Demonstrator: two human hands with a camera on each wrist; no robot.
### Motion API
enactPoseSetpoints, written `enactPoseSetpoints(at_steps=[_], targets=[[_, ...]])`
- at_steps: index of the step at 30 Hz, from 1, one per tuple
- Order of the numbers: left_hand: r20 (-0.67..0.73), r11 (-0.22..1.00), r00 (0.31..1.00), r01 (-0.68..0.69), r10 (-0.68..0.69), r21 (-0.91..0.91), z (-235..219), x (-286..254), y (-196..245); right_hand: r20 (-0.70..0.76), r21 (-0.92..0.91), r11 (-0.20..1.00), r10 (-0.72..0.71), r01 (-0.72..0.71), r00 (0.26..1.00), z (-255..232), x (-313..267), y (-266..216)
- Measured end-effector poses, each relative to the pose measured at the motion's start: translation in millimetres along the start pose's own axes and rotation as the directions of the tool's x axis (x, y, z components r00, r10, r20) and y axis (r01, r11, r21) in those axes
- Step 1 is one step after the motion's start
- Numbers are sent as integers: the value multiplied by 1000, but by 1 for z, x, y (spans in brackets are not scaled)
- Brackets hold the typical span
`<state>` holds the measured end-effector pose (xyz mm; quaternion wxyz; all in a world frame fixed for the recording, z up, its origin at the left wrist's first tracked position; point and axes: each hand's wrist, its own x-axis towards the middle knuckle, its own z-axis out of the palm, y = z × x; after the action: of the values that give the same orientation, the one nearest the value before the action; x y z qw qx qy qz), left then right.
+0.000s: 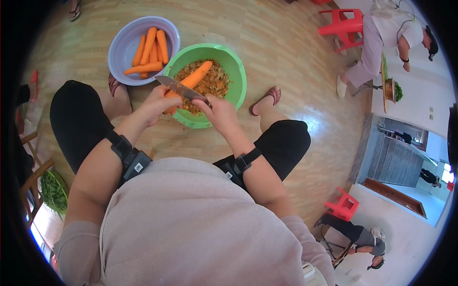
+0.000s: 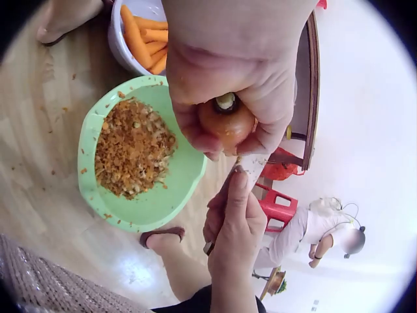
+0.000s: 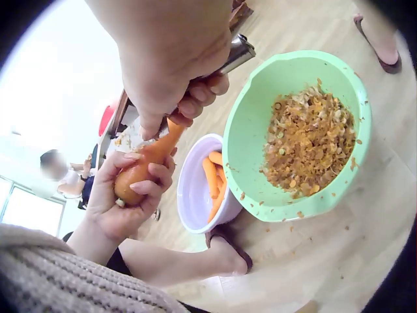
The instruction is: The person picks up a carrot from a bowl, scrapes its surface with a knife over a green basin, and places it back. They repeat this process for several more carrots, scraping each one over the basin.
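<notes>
My left hand [image 1: 160,104] grips a carrot [image 1: 198,74] round its thick stem end, and the carrot's narrow end points away over the green basin [image 1: 240,71]. In my right hand [image 1: 220,114] is the handle of a knife [image 1: 177,87], its broad blade lying across the carrot close to the left fingers. Orange bits cling to the blade. In the left wrist view the carrot's stem end [image 2: 227,127] shows inside the curled fingers. Orange and brownish peelings [image 3: 309,140] fill the bottom of the basin, some stuck to its rim.
A lilac basin [image 1: 112,62] with several orange carrots [image 1: 149,45] stands left of the green one, touching or close to it. My feet are on either side on the wood-patterned floor [image 1: 281,52]. People, red stools [image 1: 341,24] and a wall are at the right.
</notes>
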<state>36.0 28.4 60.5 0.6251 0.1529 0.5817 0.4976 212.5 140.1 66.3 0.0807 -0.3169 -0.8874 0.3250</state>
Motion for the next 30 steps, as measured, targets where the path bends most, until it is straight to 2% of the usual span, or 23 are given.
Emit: enactPoseSetpoints(at_steps=[1,3,4,6,10,13,15,16,19,21,25,27,30], targets=[[4,1000,1000,2,-2,2,0,-2,1,-2,0,1000,4,-4,1000,0,2,6],[92,996,995,-35,42,-78,-1,-3,4,-169,-36,988,141,-149,976,-1,7,21],[97,997,994,-36,43,-73,-2,-3,5,-176,-35,988,143,-151,974,-4,10,30],[120,997,993,25,-16,-76,-1,-5,6,-247,-220,932,232,-288,941,-12,10,45],[115,998,993,38,-31,-56,0,-4,4,-274,-270,913,232,-306,933,-16,9,40],[107,999,994,8,-4,-41,1,-3,2,-236,-287,930,163,-229,958,-14,3,25],[122,999,992,14,-19,47,1,-4,5,-210,-308,948,18,-83,978,-7,1,22],[122,999,992,16,-22,49,1,-4,5,-209,-306,948,21,-85,978,-8,2,21],[82,994,997,-17,8,106,3,-3,3,-219,-320,932,101,-169,970,-10,3,24],[36,999,999,-12,10,43,-1,2,0,-190,-316,934,107,-164,976,-9,5,32],[48,994,999,-20,15,110,-5,1,-4,-212,-300,918,203,-261,956,-9,4,50],[84,984,996,10,-25,176,-6,-1,-4,-261,-319,865,314,-388,913,-13,6,58],[53,985,998,4,-14,174,-4,-2,-1,-263,-265,880,327,-394,908,-19,6,55]])
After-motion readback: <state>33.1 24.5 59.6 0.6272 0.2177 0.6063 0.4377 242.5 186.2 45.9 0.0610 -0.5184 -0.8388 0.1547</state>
